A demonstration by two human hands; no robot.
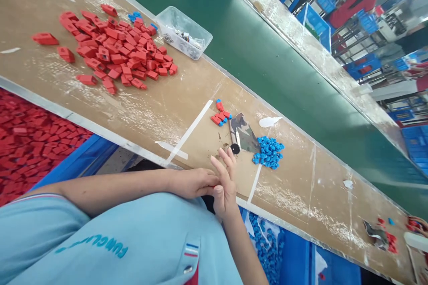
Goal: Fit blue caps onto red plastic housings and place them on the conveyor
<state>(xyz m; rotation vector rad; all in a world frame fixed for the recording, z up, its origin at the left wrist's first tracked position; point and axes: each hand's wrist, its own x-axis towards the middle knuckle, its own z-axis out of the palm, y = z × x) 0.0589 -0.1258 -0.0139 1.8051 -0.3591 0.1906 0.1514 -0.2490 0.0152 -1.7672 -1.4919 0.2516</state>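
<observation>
Just by the workbench's [189, 93] near edge, we are seemingly working a mostly hidden red piece [214, 186], our left hand [195, 182] pinching it, our right hand's [225, 185] outer fingers standing apart, thumb contact unclear. Next is probably calling for steady pressure.

Holds left hand [199, 182] and right hand [226, 187] together on the near side of the camouflage piece [245, 134], with a sliver of red [214, 186] between. Has blue pieces [269, 152] heaped against its right end, red-and-blue pieces [220, 118] just beside its left, and red heap [117, 49] and clear tub [195, 52] farther left.
</observation>
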